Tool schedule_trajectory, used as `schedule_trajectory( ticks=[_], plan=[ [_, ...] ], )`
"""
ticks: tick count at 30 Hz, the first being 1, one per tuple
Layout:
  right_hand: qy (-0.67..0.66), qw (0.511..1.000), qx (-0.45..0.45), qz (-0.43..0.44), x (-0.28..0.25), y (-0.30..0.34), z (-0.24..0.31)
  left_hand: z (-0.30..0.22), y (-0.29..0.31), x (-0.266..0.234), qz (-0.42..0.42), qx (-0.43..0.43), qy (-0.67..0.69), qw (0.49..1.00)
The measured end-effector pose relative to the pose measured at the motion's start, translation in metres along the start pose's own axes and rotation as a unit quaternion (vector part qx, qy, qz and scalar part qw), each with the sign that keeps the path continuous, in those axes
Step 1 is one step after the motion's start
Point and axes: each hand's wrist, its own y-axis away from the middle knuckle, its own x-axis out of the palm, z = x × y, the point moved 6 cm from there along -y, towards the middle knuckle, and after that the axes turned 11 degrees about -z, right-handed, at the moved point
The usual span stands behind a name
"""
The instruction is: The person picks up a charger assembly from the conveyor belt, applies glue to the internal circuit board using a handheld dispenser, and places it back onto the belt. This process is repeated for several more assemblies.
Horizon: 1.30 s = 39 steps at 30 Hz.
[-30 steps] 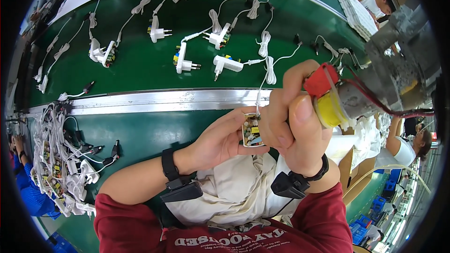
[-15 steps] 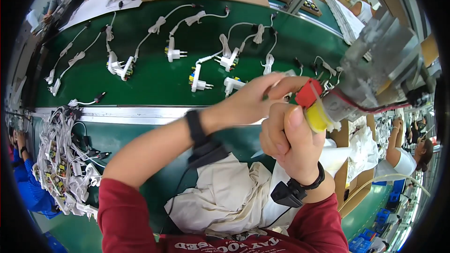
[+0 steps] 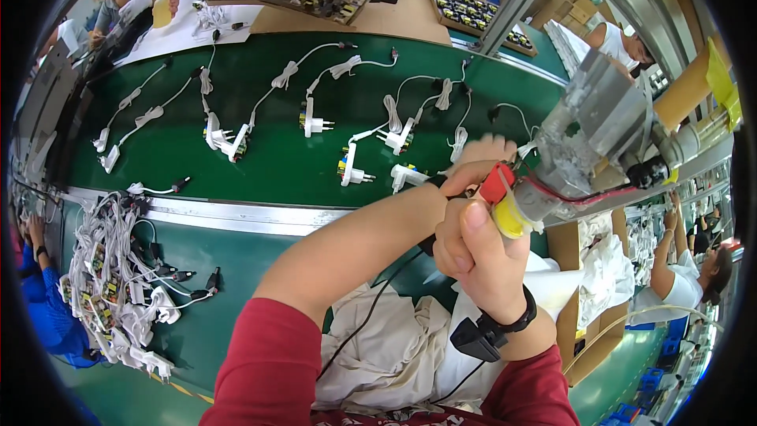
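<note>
The left hand (image 3: 471,173) is no longer seen cradling the open casing of a second ago but is stretched toward twelve o'clock over the green belt (image 3: 284,166), fingers partly spread, so work at the red-and-yellow fitting (image 3: 497,182) seems paused. There the right hand (image 3: 485,251) is tightly curled; what, if anything, is gripped by either cannot be told. Toward eight from the left hand, a white plug adapter (image 3: 406,175) is laid on the belt, partly hidden by the forearm (image 3: 363,241), long axis roughly nine-to-three, prongs pointed near six.
</note>
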Motion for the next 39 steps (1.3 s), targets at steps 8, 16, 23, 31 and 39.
schedule_trajectory(
  ticks=[8,16,23,31,39],
  plan=[
    [0.007,1.0,-0.008,0.013,-0.002,0.008,0.015,0.04,-0.016,-0.033,0.096,-0.051,-0.318,0.942],
    [-0.013,1.0,0.0,0.007,-0.006,0.011,0.027,0.048,-0.016,-0.107,0.168,-0.098,-0.424,0.885],
    [-0.02,1.0,0.0,0.003,-0.017,0.008,0.035,0.068,0.026,-0.169,0.211,-0.199,-0.37,0.883],
    [-0.015,1.0,-0.002,0.0,-0.021,0.004,0.04,0.062,-0.023,-0.25,0.137,-0.191,-0.022,0.972],
    [-0.022,1.0,0.0,0.003,-0.008,0.012,0.049,0.131,-0.007,-0.232,0.085,-0.407,-0.281,0.865]
  ],
)
